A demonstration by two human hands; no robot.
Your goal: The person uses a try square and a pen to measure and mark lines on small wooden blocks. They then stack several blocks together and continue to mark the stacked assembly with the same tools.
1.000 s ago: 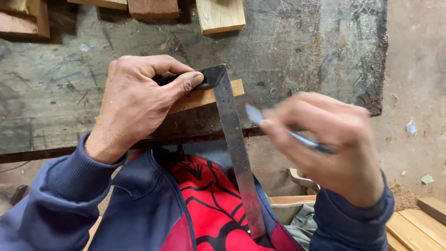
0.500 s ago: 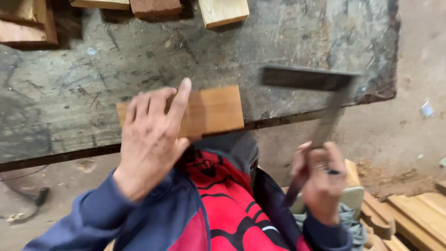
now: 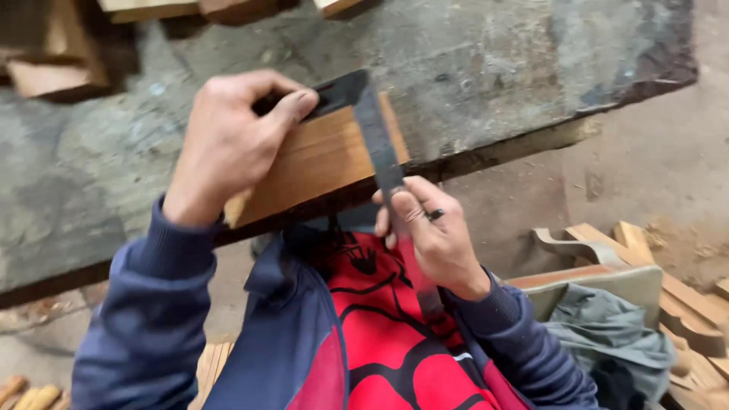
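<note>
A flat brown wooden board [image 3: 319, 163] lies at the near edge of a worn grey workbench [image 3: 486, 68]. A metal try square [image 3: 376, 144] lies across its right end, dark stock along the far edge and steel blade running toward me. My left hand [image 3: 231, 140] presses the stock down on the board. My right hand [image 3: 425, 228] grips the blade below the bench edge and also pinches a thin dark pen between its fingers.
Several wood offcuts [image 3: 144, 9] lie along the far edge of the bench. At the right, on the dirt floor, there are shaped wooden pieces [image 3: 630, 243], a grey cloth [image 3: 607, 334] and stacked planks. My red and blue jacket fills the lower middle.
The try square has come back from the bench's right side onto the board. My left hand moved from the bare board to the stock. My right hand rose to the blade.
</note>
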